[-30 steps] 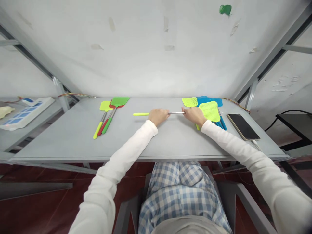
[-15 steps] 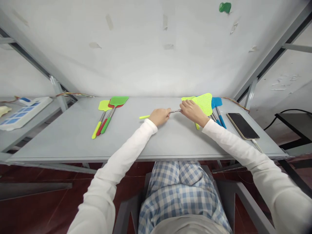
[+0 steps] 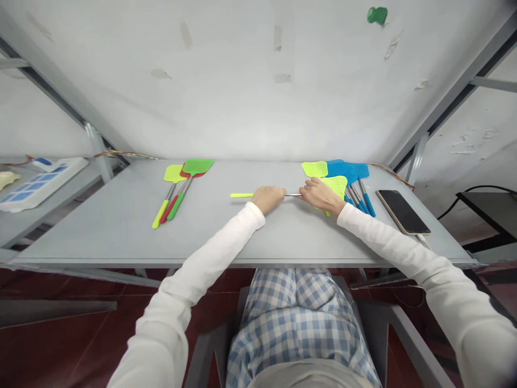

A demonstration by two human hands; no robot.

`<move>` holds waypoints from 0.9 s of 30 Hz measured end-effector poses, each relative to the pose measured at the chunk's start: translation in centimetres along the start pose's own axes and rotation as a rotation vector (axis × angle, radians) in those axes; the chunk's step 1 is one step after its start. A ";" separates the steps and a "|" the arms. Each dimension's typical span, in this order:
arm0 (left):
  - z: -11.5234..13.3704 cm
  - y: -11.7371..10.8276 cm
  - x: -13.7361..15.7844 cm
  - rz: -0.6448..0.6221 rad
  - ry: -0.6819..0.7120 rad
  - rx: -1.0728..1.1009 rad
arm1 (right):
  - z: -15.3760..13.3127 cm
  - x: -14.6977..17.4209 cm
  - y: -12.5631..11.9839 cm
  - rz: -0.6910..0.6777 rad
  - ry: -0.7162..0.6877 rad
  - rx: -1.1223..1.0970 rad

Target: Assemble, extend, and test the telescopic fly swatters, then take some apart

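Observation:
Both hands grip one yellow fly swatter (image 3: 241, 195) with a metal shaft, held level above the middle of the table. My left hand (image 3: 268, 200) is closed round it near the yellow handle, which sticks out to the left. My right hand (image 3: 321, 195) is closed on the shaft by the perforated yellow head, part of which shows beyond the fingers. Behind and right of my right hand lie another yellow fly swatter (image 3: 315, 169) and several blue fly swatters (image 3: 357, 172), partly overlapping.
On the left of the grey table (image 3: 100, 231) lie a yellow swatter (image 3: 160, 214), a red swatter (image 3: 168, 209) and a green swatter (image 3: 197, 166). A phone (image 3: 403, 211) with a cable lies at the right. A white power strip (image 3: 44, 183) sits beyond the left frame post.
The held swatter has come down and now lies more level, its head lower and turned flatter. More of the blue and yellow swatters behind shows. My left hand shifted slightly right.

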State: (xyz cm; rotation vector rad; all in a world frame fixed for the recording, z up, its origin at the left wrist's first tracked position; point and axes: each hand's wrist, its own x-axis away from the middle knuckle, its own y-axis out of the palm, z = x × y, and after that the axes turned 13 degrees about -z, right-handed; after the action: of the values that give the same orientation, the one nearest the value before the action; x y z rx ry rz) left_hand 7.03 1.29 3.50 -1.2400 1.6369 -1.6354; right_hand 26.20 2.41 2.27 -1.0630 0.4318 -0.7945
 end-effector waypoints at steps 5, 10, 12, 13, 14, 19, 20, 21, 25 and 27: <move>-0.8 0.2 0.3 0.050 0.002 0.087 | 0.4 0.7 -0.9 0.109 0.006 -0.035; -1.5 -0.5 0.9 0.087 -0.033 0.126 | 0.5 1.6 -2.7 0.199 -0.020 -0.030; -1.2 -0.7 1.0 0.114 -0.074 0.135 | 0.2 1.5 -3.2 0.134 -0.056 0.005; -0.9 -0.8 0.9 0.133 -0.102 0.140 | 0.1 1.2 -3.4 0.105 -0.060 0.023; -0.6 -0.9 0.8 0.155 -0.134 0.147 | -0.1 0.9 -3.4 0.090 -0.044 0.031; -0.5 -0.5 -1.0 0.199 -0.230 0.182 | 0.5 -0.6 -2.0 0.106 0.051 0.005; -1.2 -0.3 -1.2 0.187 -0.242 0.186 | 1.2 -0.5 -1.4 0.089 0.054 -0.010; -2.3 0.0 -1.2 0.173 -0.262 0.192 | 2.1 -0.3 -0.7 0.063 0.075 -0.029; -7.4 1.3 0.3 0.141 -0.402 0.201 | 5.3 1.4 1.4 0.059 0.305 -0.153; -8.9 1.8 1.1 0.142 -0.425 0.192 | 5.4 1.4 1.4 0.100 0.282 -0.177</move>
State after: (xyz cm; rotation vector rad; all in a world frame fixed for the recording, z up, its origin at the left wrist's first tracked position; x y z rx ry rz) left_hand -1.55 4.46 3.30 -1.2383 1.2454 -1.2989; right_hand 31.21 4.94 3.48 -1.0872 0.8009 -0.8305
